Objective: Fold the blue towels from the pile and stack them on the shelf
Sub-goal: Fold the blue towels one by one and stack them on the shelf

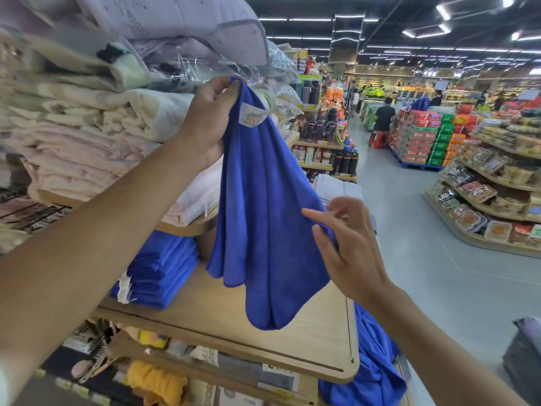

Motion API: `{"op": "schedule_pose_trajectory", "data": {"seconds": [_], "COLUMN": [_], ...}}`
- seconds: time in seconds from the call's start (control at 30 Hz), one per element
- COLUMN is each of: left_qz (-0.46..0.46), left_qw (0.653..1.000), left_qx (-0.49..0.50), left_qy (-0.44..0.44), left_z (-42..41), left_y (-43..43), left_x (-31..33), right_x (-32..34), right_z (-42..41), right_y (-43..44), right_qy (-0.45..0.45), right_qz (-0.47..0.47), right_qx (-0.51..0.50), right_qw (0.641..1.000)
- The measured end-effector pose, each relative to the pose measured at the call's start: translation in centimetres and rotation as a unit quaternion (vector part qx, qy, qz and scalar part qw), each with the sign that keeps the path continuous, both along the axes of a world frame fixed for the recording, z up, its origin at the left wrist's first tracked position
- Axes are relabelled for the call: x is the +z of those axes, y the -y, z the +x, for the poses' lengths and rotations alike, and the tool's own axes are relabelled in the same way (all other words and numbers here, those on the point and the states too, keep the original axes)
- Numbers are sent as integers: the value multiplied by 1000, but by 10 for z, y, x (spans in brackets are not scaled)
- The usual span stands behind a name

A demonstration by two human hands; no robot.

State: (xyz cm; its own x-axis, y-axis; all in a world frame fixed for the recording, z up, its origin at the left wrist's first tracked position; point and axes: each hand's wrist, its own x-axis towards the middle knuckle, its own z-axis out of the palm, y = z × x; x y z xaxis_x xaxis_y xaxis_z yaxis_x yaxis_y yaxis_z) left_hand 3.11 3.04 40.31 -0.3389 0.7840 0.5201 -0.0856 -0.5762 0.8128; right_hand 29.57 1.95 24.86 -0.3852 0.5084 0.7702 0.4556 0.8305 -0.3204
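A blue towel (263,218) with a white label near its top hangs in the air above the wooden shelf (316,341). My left hand (207,118) pinches its top corner high up. Lower right, my right hand (348,244) pinches the towel's right edge between thumb and fingers, index finger stretched out. A stack of folded blue towels (159,271) lies on the shelf to the left. A pile of loose blue towels (371,364) sits below the shelf's right end.
Folded cream and pink bedding (87,133) and packed quilts fill the upper shelves on the left. Goods lie on the shelf below. To the right an aisle runs past snack displays (491,183), with people standing far back.
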Motion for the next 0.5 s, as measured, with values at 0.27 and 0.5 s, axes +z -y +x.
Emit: {"op": "schedule_pose_trajectory", "data": {"seconds": [0.27, 0.5], "left_qz": [0, -7], "left_qw": [1000, 999], "left_qx": [-13, -23], "left_qy": [-9, -43], "left_z": [16, 28], "left_y": [7, 10], "left_x": [6, 7], "right_x": [-6, -5], "right_z": [-27, -75], "right_y": [8, -5], "right_qy": [59, -73], "right_qz": [-55, -257], "right_qx": [3, 115], "right_qw": [997, 957]}}
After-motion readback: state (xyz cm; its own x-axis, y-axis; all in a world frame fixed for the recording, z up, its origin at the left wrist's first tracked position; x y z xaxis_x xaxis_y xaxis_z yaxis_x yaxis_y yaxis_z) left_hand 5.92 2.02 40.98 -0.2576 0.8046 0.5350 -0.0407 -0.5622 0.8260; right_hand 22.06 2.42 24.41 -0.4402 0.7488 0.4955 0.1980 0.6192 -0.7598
